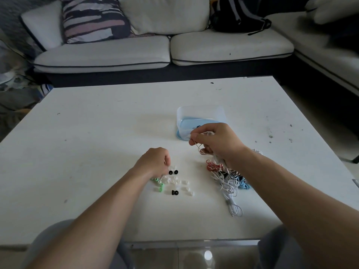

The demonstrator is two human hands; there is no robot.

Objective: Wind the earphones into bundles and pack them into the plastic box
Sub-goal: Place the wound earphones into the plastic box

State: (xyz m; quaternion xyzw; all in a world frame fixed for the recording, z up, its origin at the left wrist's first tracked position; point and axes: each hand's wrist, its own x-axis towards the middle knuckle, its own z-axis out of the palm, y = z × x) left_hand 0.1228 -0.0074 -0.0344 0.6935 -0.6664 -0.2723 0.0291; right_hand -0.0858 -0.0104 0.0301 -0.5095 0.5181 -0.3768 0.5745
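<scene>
Near plastic box (201,109), right hand (215,140) pinches white earphone cable (198,147); left hand (153,162) curled over eartips (180,182), grip unclear.

Both forearms (93,216) are bare; grey trousers (48,237) cover the knees.

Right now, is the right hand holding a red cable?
No, the right hand pinches a white cable; the red cable lies on the table.

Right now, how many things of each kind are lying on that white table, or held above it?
Small black rubber ear tips: 3
Clear plastic box: 1
Tangled heap of earphone cables: 1
White earphone cable held by the right hand: 1
Total: 6. White ear tips and green ear tips: too blurred to count.
</scene>
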